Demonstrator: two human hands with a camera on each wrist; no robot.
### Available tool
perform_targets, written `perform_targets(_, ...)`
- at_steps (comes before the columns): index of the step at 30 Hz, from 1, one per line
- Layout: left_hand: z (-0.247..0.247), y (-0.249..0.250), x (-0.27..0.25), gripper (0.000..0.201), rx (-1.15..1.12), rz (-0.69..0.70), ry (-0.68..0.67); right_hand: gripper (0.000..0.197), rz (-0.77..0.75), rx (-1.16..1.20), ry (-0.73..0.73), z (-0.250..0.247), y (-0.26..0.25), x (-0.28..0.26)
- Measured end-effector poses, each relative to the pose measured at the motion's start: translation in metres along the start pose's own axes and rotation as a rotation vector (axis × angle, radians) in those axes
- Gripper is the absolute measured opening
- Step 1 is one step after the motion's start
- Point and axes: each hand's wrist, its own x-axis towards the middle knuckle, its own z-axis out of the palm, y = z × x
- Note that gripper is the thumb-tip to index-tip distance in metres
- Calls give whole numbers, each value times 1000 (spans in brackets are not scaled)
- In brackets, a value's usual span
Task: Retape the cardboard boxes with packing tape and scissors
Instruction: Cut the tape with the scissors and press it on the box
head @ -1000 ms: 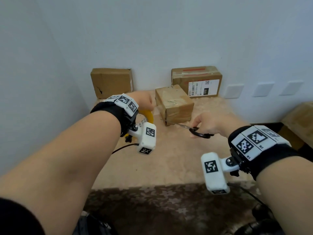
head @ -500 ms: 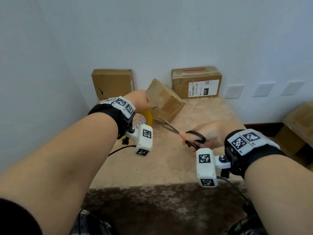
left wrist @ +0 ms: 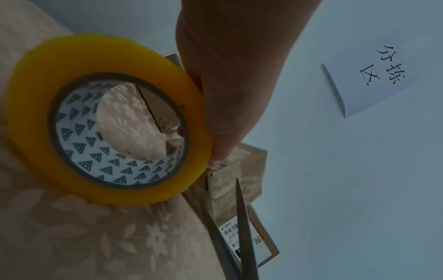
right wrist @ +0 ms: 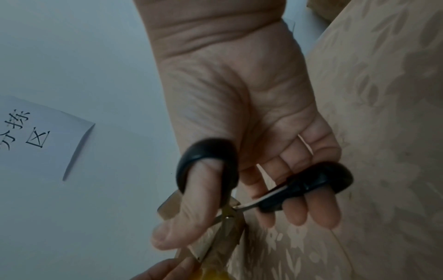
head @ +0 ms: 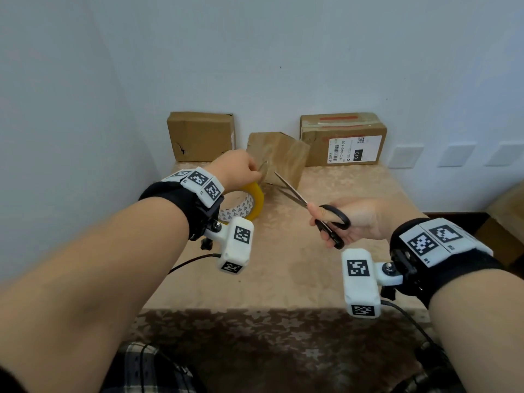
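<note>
My left hand (head: 241,171) grips the yellow tape roll (head: 249,201) and pinches the tape where it meets the small cardboard box (head: 280,157), which stands tipped up on one edge. In the left wrist view the tape roll (left wrist: 107,121) fills the left half, with the small box (left wrist: 239,178) just beyond my finger. My right hand (head: 323,222) holds black-handled scissors (head: 331,222), thumb through one loop (right wrist: 206,166). The blades (head: 289,191) are apart and point at the tape beside the box; the same blades (left wrist: 230,227) rise from the bottom of the left wrist view.
A plain box (head: 201,136) and a labelled box (head: 343,140) stand against the back wall. The table's floral cloth (head: 283,273) lies between my arms. Walls close in left and behind. Another box (head: 507,205) sits at the right edge. A paper sign (left wrist: 374,79) hangs on the wall.
The small box went from lying flat to tipped up toward my left hand. My right hand swung the scissors round, and the blades opened toward the tape.
</note>
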Motion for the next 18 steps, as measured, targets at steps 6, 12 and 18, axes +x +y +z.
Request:
perform_targets(6, 0, 1, -7, 47, 30, 25, -60, 74, -55, -59, -106, -13, -10, -17)
perform_targets(12, 1, 10, -5, 45, 62, 36, -119, 46, -360, 0, 492, -14, -30, -10)
perform_targets(18, 6, 17, -6, 36, 137, 70, -74, 65, -241, -459, 912, 21, -34, 34)
